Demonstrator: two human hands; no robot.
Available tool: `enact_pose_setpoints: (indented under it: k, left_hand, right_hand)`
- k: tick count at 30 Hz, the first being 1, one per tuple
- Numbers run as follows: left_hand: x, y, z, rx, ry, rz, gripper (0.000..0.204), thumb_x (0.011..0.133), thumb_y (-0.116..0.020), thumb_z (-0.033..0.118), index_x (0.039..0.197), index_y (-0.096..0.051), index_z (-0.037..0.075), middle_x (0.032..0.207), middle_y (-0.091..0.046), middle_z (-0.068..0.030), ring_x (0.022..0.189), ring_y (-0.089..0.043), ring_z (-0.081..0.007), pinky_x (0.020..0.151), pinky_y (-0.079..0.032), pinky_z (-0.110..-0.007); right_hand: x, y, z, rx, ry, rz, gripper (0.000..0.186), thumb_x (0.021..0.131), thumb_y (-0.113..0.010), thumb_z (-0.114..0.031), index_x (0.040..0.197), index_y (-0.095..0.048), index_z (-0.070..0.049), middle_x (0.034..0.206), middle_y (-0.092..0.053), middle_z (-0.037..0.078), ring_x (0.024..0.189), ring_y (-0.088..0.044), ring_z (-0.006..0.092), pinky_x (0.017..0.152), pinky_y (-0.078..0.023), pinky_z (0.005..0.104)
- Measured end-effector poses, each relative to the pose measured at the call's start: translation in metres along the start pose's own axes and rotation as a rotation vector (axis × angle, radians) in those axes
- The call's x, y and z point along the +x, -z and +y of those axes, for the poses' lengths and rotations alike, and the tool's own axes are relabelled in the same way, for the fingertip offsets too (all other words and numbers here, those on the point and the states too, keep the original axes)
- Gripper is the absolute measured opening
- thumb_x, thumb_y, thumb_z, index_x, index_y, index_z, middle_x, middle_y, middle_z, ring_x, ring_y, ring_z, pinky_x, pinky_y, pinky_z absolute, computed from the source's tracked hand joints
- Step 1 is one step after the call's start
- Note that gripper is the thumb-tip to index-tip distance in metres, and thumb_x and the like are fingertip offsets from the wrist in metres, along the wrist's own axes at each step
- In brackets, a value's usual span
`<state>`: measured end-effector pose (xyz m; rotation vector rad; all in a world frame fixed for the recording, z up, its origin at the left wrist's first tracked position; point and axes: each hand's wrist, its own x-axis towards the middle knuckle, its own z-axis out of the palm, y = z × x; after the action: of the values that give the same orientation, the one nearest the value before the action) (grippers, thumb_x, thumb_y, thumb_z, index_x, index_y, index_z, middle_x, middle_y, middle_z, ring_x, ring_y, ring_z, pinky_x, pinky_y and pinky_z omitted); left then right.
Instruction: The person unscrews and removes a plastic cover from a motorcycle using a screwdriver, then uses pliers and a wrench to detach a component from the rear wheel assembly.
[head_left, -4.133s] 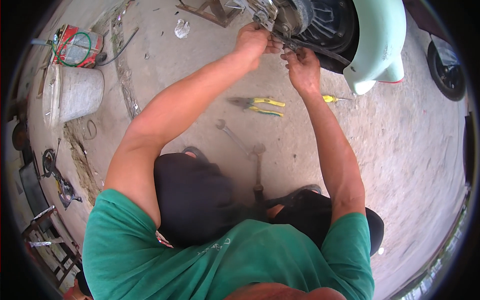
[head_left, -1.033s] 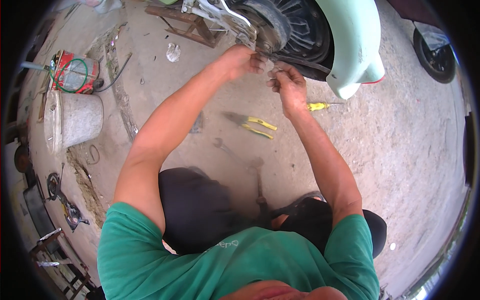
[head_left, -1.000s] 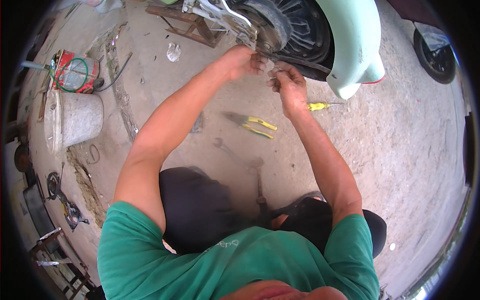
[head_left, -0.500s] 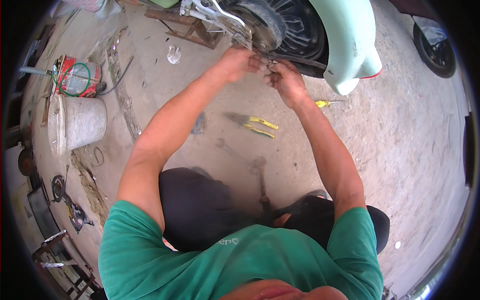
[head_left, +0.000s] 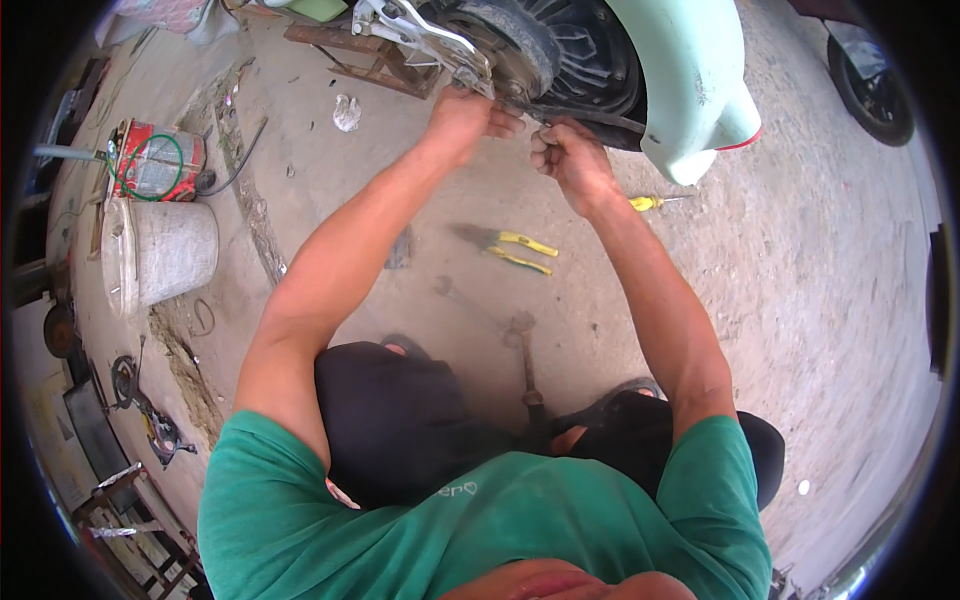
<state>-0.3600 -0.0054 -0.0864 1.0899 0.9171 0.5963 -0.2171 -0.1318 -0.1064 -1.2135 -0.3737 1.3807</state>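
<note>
Both hands are at the underside of a scooter's black wheel [head_left: 590, 62], below the pale mint body panel [head_left: 690, 85]. My left hand [head_left: 468, 125] has its fingers curled at the foot of a silver metal bracket [head_left: 445, 50]; what they grip is hidden. Just to its right, my right hand [head_left: 570, 158] pinches something small beside a dark bar, too small to name. On the concrete below lie yellow-handled pliers [head_left: 527, 243], a yellow screwdriver [head_left: 648, 203], a rusty wrench [head_left: 528, 360] and a fainter open-ended wrench [head_left: 443, 286].
A rusty metal stand [head_left: 335, 35] is at the scooter's left. A red tin [head_left: 165, 150] with green hose and a grubby white bucket [head_left: 170, 250] stand left. Tangled black parts [head_left: 160, 430] lie lower left, near a metal frame [head_left: 120, 530]. Another wheel [head_left: 865, 105] is upper right.
My left hand has moved slightly left and up, widening the small gap to my right hand, which remains pinched below the wheel. The whole view has shifted slightly.
</note>
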Motion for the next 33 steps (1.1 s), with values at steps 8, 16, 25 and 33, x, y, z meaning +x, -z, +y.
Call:
enact_pose_setpoints:
  k: [8, 16, 25, 33]
  left_hand:
    - [-0.005, -0.011, 0.008, -0.1, 0.066, 0.018, 0.022, 0.107, -0.044, 0.009, 0.119, -0.058, -0.002, 0.11, -0.071, -0.0191, 0.086, -0.074, -0.0285, 0.071, -0.061, -0.039]
    - [-0.002, -0.007, -0.002, -0.132, 0.003, -0.01, 0.021, 0.106, -0.042, 0.007, 0.115, -0.058, -0.003, 0.105, -0.071, -0.0185, 0.083, -0.074, -0.0291, 0.069, -0.061, -0.039]
    - [-0.004, -0.008, -0.002, -0.177, -0.017, 0.025, 0.02, 0.105, -0.044, 0.007, 0.111, -0.06, -0.003, 0.097, -0.072, -0.017, 0.078, -0.073, -0.0281, 0.067, -0.061, -0.039]
    - [-0.002, -0.006, -0.005, -0.239, 0.002, -0.008, 0.016, 0.106, -0.041, 0.004, 0.114, -0.053, -0.004, 0.103, -0.069, -0.0191, 0.083, -0.073, -0.0319, 0.073, -0.061, -0.043]
  right_hand:
    - [-0.006, -0.004, -0.003, -0.058, 0.045, 0.067, 0.012, 0.095, -0.058, -0.012, 0.103, -0.063, -0.004, 0.086, -0.068, 0.005, 0.069, -0.064, 0.0146, 0.063, -0.05, 0.0291]
    - [-0.008, -0.001, 0.016, -0.103, 0.125, -0.066, 0.043, 0.097, -0.066, -0.012, 0.137, -0.055, -0.001, 0.095, -0.072, 0.005, 0.076, -0.064, 0.0115, 0.069, -0.05, 0.0258]
    - [-0.012, -0.003, 0.017, -0.105, 0.05, -0.032, 0.043, 0.099, -0.071, -0.018, 0.137, -0.058, -0.003, 0.106, -0.075, 0.006, 0.08, -0.066, 0.0105, 0.072, -0.051, 0.0262]
    - [-0.023, -0.019, 0.023, 0.186, 0.022, -0.008, 0.026, 0.101, -0.068, -0.016, 0.124, -0.066, -0.005, 0.108, -0.075, 0.006, 0.086, -0.07, 0.013, 0.076, -0.052, 0.0277]
